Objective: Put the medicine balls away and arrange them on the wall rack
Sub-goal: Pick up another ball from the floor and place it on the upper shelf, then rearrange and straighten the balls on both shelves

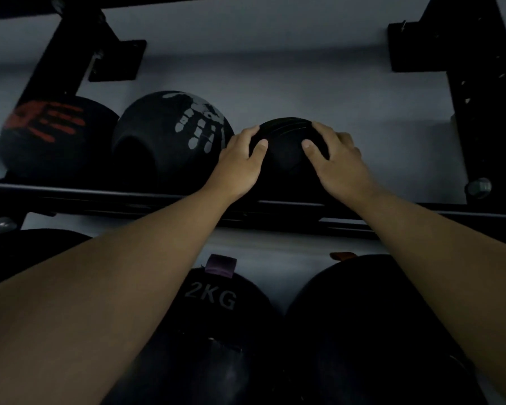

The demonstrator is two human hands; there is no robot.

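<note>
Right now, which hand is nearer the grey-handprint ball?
Left. The left hand grips the plain ball beside the grey-handprint ball, almost touching it; the right hand holds the plain ball's far side.

The scene is dimly lit and underexposed. Black balls (173, 135) are lost in shadow against the grey wall (275, 68). Straight lines are bowed near the edges.

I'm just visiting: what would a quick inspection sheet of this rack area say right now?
Surface: upper rack rail carries three balls in a row.
Job's things: plain black ball at the row's right end; grey-handprint ball; red-handprint ball; 2KG ball on the tier below.
Clutter: nothing seen.
Grippers: left hand and right hand clasp the plain black ball from both sides.
Cables: nothing seen.
Surroundings: pale wall, black brackets.
</note>
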